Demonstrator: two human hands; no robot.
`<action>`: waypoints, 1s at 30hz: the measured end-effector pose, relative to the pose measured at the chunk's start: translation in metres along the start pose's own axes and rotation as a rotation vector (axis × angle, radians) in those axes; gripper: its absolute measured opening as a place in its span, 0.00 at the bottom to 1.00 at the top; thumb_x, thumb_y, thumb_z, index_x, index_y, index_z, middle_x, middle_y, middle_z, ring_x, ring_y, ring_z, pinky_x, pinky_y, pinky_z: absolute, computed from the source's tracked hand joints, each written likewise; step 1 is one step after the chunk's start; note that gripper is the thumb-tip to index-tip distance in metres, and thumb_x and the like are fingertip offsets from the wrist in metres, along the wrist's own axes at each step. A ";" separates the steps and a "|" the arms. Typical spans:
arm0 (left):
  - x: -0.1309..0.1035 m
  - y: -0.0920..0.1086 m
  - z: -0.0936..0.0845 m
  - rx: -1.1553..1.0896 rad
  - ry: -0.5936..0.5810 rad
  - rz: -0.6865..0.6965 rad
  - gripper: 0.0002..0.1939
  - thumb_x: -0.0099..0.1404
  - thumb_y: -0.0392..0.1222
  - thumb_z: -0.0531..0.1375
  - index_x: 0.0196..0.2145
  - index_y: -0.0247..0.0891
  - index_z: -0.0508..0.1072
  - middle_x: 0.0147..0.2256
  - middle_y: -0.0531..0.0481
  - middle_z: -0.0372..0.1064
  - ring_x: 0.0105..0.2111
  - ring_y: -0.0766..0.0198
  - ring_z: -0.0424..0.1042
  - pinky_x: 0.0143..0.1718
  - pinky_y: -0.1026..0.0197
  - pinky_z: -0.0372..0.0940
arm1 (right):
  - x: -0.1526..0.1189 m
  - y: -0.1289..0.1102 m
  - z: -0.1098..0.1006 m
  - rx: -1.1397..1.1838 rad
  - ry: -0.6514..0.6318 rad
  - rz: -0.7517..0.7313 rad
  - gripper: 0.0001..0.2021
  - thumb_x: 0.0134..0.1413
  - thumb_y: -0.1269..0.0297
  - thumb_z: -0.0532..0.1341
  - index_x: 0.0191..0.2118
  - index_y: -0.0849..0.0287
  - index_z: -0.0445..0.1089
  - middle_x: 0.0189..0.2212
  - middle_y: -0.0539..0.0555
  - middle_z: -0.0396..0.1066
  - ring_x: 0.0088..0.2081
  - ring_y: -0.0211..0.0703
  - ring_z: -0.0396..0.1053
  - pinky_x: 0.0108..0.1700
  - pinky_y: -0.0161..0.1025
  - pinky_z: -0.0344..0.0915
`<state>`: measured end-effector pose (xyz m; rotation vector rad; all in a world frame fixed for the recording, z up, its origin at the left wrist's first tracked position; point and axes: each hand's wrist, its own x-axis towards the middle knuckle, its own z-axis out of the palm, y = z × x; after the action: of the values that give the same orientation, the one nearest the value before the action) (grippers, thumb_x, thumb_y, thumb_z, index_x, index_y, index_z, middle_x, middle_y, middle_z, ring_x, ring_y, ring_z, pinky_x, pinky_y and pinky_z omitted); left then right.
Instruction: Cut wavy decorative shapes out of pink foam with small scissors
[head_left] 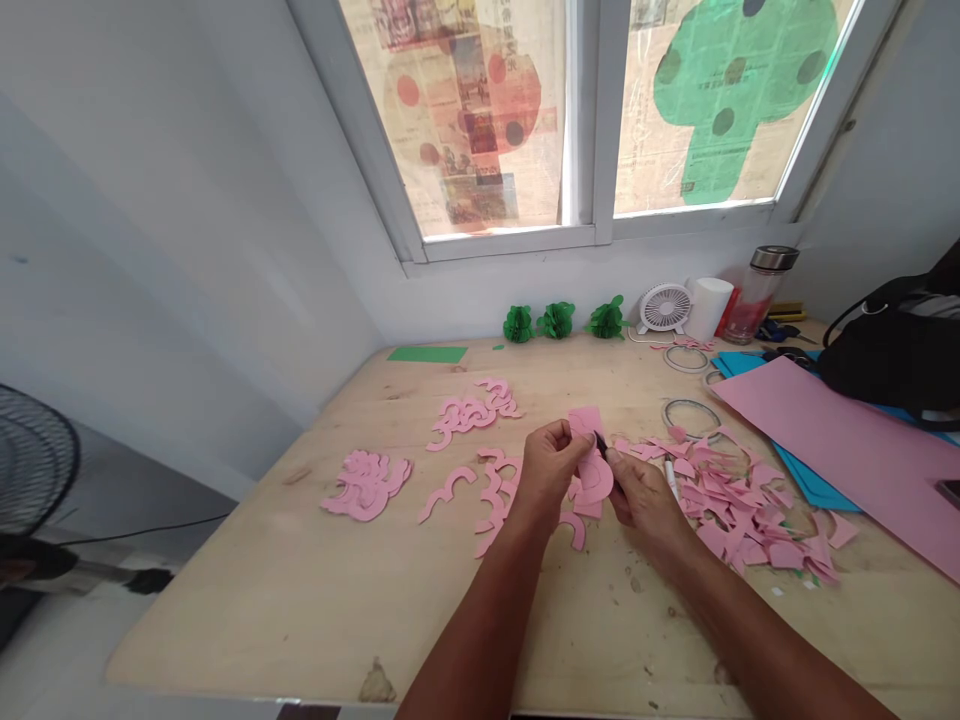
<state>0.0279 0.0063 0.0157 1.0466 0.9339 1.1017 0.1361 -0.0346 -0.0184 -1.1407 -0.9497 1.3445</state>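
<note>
A piece of pink paper (596,478) with a curved cut edge is pinched in my left hand (553,458) above the table's middle. My right hand (641,490) is closed on black-handled scissors (600,443), whose blades meet the paper near my left fingertips. Wavy pink cut-outs (491,495) lie beside and partly behind my left hand. Further left are a single wavy strip (448,492) and a stack of curved pink pieces (367,484). Another pile of wavy strips (474,412) sits farther back. Pink scraps (750,505) are heaped right of my right hand, with a white pen (670,478) at their edge.
Green paper ornaments (556,321), a small white fan (664,309) and a glass bottle (759,295) stand along the wall. Tape rings (690,418) lie behind the scraps. Large pink sheets (847,440), blue sheets (814,480) and a black bag (892,335) occupy the right side.
</note>
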 end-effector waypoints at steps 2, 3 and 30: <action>0.000 -0.001 0.000 -0.011 0.011 -0.001 0.14 0.44 0.44 0.64 0.18 0.33 0.63 0.17 0.56 0.58 0.18 0.74 0.55 0.20 0.69 0.52 | 0.001 0.002 -0.001 -0.002 -0.004 -0.010 0.21 0.51 0.47 0.54 0.19 0.58 0.52 0.11 0.40 0.44 0.13 0.28 0.37 0.16 0.31 0.34; 0.001 -0.001 0.000 -0.016 0.013 -0.002 0.14 0.44 0.44 0.64 0.18 0.34 0.62 0.17 0.56 0.58 0.18 0.74 0.55 0.20 0.69 0.52 | 0.001 0.003 -0.002 -0.002 -0.004 -0.016 0.21 0.51 0.48 0.54 0.19 0.58 0.52 0.11 0.41 0.44 0.13 0.28 0.37 0.16 0.31 0.34; -0.001 0.006 -0.001 -0.037 -0.049 0.000 0.09 0.48 0.40 0.62 0.18 0.34 0.66 0.18 0.52 0.65 0.18 0.68 0.64 0.22 0.65 0.57 | 0.002 0.007 -0.005 -0.037 -0.012 -0.009 0.19 0.52 0.48 0.53 0.26 0.61 0.63 0.10 0.40 0.46 0.12 0.28 0.39 0.15 0.30 0.37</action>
<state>0.0254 0.0057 0.0209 1.0393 0.8713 1.0846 0.1394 -0.0336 -0.0262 -1.1566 -0.9909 1.3322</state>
